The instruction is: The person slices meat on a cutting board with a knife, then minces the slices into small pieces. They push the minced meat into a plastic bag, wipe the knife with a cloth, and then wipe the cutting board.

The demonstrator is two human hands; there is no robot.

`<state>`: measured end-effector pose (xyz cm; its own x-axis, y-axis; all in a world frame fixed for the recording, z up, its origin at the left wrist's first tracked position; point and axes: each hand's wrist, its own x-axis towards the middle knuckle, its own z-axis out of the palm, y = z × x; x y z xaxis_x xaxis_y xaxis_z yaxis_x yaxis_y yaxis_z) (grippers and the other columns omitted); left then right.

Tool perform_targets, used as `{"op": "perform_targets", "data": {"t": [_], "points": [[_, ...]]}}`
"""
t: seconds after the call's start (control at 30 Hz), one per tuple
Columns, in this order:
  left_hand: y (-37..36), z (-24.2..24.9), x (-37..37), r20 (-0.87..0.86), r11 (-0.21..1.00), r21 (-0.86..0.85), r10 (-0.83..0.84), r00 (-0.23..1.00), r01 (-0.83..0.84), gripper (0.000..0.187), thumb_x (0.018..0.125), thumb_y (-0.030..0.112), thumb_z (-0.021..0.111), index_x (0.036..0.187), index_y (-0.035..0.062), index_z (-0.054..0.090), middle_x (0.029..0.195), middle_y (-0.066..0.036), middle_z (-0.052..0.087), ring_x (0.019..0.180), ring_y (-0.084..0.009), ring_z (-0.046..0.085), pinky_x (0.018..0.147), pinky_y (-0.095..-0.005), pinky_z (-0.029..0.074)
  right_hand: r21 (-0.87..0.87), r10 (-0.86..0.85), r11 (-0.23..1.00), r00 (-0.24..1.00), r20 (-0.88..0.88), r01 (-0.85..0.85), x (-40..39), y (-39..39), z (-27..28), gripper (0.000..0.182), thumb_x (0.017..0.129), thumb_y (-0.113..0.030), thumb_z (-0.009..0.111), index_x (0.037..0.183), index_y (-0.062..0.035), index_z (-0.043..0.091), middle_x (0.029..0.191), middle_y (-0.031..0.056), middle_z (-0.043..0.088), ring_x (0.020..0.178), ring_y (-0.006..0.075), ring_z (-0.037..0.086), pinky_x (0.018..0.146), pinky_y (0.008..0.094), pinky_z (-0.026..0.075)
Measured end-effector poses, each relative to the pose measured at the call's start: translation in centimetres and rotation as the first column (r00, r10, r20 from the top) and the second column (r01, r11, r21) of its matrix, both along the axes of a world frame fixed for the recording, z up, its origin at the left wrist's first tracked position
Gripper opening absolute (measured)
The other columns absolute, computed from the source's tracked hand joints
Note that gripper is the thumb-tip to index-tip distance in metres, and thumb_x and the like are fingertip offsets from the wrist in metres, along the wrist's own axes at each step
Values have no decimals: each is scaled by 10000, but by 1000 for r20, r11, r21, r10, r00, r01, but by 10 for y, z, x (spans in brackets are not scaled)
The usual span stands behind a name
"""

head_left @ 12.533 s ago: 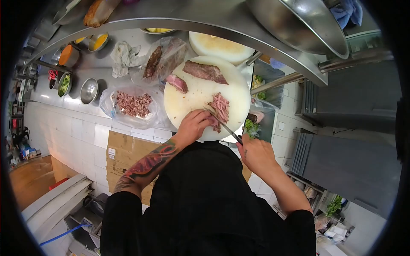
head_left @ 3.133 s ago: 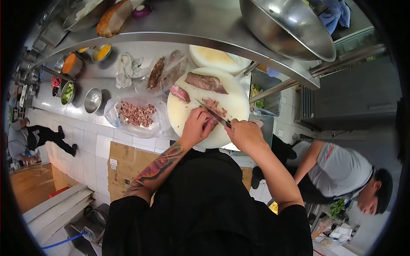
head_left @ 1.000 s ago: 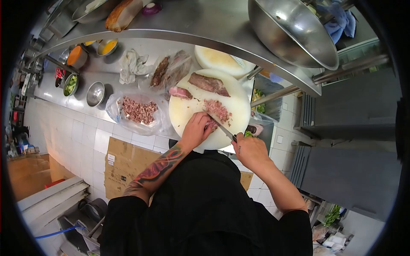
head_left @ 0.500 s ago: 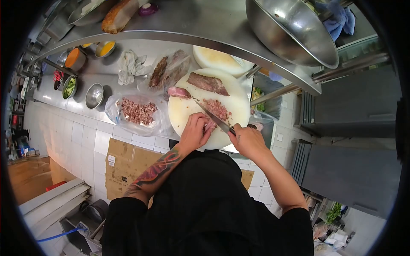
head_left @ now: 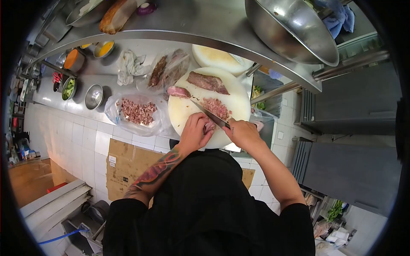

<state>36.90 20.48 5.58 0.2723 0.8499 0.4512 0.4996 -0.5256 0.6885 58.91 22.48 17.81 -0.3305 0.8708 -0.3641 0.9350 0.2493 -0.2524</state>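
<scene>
On the round white cutting board (head_left: 181,115), my left hand (head_left: 195,131) presses its curled fingers on a small piece of meat (head_left: 209,125). My right hand (head_left: 242,133) is closed around the handle of a knife (head_left: 210,113), whose blade lies against that piece and points to the upper left. Diced meat (head_left: 216,107) is heaped just beyond the blade. Farther up the board rests a long brown slab of meat (head_left: 208,82), with a smaller pink chunk (head_left: 179,92) to its left.
Left of the board are an open plastic bag of diced meat (head_left: 137,112), a bagged dark piece (head_left: 158,71), a crumpled cloth (head_left: 130,67) and an empty metal bowl (head_left: 94,96). A steel shelf (head_left: 205,40) with a large bowl (head_left: 292,32) crosses above the board.
My right hand and the knife have shifted slightly left along the board. My left hand stays on the meat in nearly the same place.
</scene>
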Motion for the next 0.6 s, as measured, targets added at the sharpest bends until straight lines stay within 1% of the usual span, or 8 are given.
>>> {"op": "perform_targets", "data": {"t": [0.07,0.13,0.3,0.33,0.4,0.5,0.57,0.6], "points": [[-6,4,-2,-14,997,68,39,999,-38,386,869,30,809,1190,6,596,1244,-196,593,1154,-407,600,963,-481,535,11,25,1000,1000,9,-25,7,-8,13,364,1072,-353,647,1040,7,685,867,215,772,872,431,768,782,538,590],[-5,-3,-1,-10,998,52,39,999,-38,373,868,26,808,1181,8,605,1238,-192,597,1143,-402,604,958,-477,536,18,42,999,999,18,-42,10,-16,27,357,1072,-347,647,1025,5,686,859,212,772,869,427,769,773,539,589],[-2,-14,2,22,999,-12,39,999,-39,341,860,16,808,1150,14,629,1209,-178,615,1113,-389,616,940,-460,542,-74,48,996,997,67,-43,7,-26,41,330,1069,-322,650,989,-5,699,868,212,775,873,416,777,779,539,604],[-1,-13,2,0,999,-12,37,999,-37,338,860,17,810,1148,14,632,1199,-174,620,1107,-387,620,935,-457,543,-77,56,996,996,63,-51,1,-22,27,330,1069,-322,650,989,-5,699,868,212,775,873,416,777,779,539,604],[-6,-15,0,-23,1000,-17,26,999,-26,336,861,18,812,1146,15,634,1190,-170,625,1102,-384,623,931,-454,544,-11,-9,1000,998,61,10,-12,-16,-13,337,1062,-347,660,1029,-15,705,898,225,778,894,419,780,810,538,612],[-4,-9,-1,-12,1000,1,17,1000,-17,299,883,65,810,1107,11,619,1196,-177,608,1122,-392,606,955,-464,530,-29,-65,997,998,24,66,-19,-4,-14,363,1063,-385,660,1093,-25,694,928,232,781,912,439,776,828,544,611],[-6,12,-2,-71,999,36,2,997,1,372,855,56,845,1142,22,612,1245,-174,602,1154,-398,608,936,-459,546,-51,-82,995,997,-10,82,-3,-4,-21,373,1061,-398,664,1115,-30,685,927,231,781,911,446,773,827,549,608],[-5,8,0,-69,999,39,-2,998,4,372,855,56,845,1142,22,612,1245,-174,602,1154,-398,608,936,-459,546,-72,-85,994,996,-41,82,8,-3,-22,386,1059,-412,668,1136,-34,676,927,229,780,910,454,770,826,554,605]]}}
